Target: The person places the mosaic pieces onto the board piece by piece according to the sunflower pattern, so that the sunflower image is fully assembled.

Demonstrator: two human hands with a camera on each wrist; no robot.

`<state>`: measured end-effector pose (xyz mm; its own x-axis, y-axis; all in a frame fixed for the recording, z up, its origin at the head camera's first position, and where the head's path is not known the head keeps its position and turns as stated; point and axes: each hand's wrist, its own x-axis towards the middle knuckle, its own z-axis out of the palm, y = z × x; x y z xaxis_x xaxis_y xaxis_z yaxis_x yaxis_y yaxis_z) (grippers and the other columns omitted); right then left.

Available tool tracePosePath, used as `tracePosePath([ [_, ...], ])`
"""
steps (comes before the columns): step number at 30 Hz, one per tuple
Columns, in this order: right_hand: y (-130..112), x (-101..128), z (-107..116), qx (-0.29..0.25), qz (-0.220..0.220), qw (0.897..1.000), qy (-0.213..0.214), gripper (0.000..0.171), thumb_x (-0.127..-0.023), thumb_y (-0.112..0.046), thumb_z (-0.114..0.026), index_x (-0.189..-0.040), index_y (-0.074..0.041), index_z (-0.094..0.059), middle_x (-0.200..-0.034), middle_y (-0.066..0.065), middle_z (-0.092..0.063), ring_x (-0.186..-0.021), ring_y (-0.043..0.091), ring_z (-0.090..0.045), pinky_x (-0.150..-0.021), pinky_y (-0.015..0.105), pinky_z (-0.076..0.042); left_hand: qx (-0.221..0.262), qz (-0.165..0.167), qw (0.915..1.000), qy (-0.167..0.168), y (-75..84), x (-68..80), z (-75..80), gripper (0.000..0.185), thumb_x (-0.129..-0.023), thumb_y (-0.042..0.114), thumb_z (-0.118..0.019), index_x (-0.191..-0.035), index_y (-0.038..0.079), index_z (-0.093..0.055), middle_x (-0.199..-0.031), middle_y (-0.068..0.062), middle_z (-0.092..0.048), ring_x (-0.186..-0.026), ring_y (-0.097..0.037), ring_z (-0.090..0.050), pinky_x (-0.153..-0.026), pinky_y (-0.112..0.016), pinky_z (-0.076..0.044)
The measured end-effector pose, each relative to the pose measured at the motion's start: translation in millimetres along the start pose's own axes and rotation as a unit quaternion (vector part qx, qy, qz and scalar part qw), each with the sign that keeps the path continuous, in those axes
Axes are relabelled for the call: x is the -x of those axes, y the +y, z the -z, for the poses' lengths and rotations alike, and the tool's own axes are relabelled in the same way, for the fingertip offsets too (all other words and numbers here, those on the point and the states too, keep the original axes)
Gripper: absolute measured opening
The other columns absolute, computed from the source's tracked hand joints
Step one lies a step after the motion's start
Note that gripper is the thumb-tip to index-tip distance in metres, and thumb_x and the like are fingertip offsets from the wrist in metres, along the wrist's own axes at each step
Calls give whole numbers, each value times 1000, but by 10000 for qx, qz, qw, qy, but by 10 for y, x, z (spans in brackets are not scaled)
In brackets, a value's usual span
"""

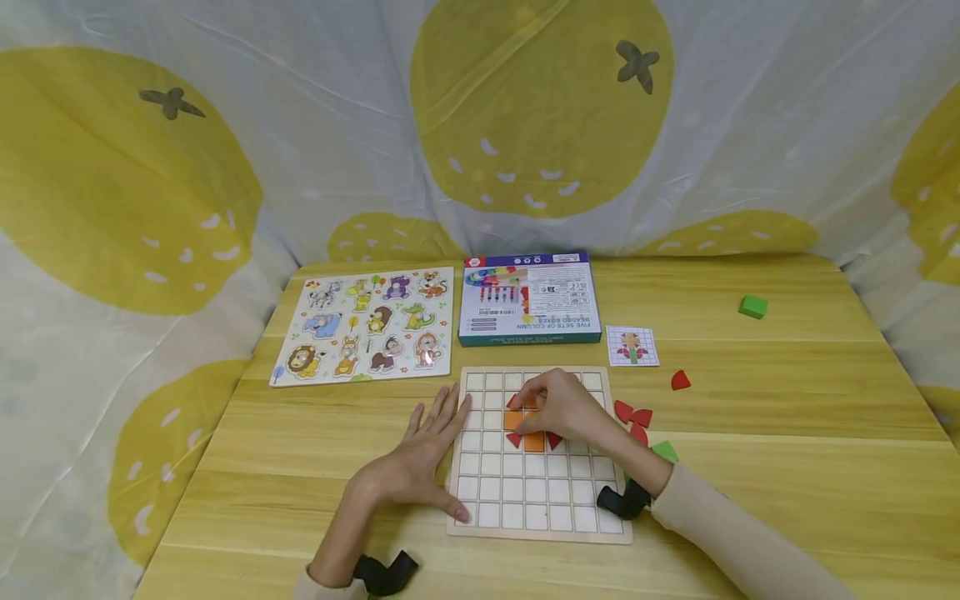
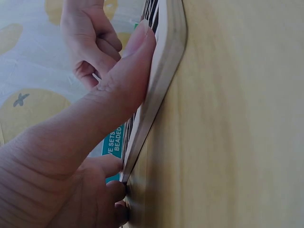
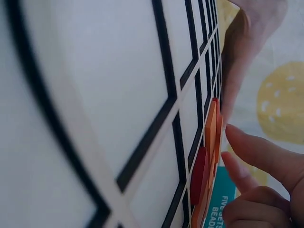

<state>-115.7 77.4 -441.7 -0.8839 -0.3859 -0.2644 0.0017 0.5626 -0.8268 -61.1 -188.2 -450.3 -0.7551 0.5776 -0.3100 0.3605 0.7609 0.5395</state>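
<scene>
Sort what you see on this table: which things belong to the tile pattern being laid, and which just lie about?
In use: white wooden grid board; orange and red tiles on the board; small flower pattern card; loose red tiles; left hand steadying the board; right hand over the tiles.

Lying about: animal peg puzzle; blue bead-set box; green cube.

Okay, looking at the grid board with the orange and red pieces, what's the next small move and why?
Probably seat the piece under the right hand into its cell, since its fingers curl over the orange pieces while the left hand steadies the grid board.
</scene>
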Motion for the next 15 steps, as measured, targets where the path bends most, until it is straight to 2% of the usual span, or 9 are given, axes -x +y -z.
tracePosePath([
  [2,10,-1,6,-94,34,9999,-24,19,-75,-13,-92,-91,-13,-83,-80,3,-67,-68,15,-38,-54,23,-23,-1,-5,10000,4,2,-1,1,151,-62,54,-95,-166,8,4,-172,-15,22,-160,-37,19,-128,-65,9],
  [6,19,-14,12,-131,94,9998,-136,19,-78,-10,-90,-96,-12,-85,-83,4,-68,-66,14,-38,-54,22,-24,2,-4,10000,7,6,0,4,151,-62,54,-95,-166,7,4,-172,-15,22,-160,-37,19,-128,-65,9],
  [9,20,-26,17,-142,106,9995,-264,19,-80,-9,-88,-99,-12,-84,-74,5,-59,-64,14,-38,-53,21,-24,-14,-8,10000,16,8,0,6,151,-62,54,-95,-166,7,3,-172,-16,21,-160,-37,18,-128,-65,9],
  [12,20,-36,18,-171,158,9990,-376,20,-81,-7,-86,-101,-11,-84,-71,-1,-58,-62,13,-39,-52,21,-25,-48,-5,10000,20,8,2,6,151,-62,55,-95,-166,7,3,-172,-16,21,-161,-37,18,-128,-64,9],
  [15,22,-49,20,-313,185,9977,-580,21,-83,-5,-84,-103,-11,-84,-61,-5,-49,-57,11,-37,-51,19,-27,-72,-3,10000,20,9,-2,7,152,-61,56,-95,-166,7,3,-172,-15,21,-161,-37,18,-129,-64,9],
])
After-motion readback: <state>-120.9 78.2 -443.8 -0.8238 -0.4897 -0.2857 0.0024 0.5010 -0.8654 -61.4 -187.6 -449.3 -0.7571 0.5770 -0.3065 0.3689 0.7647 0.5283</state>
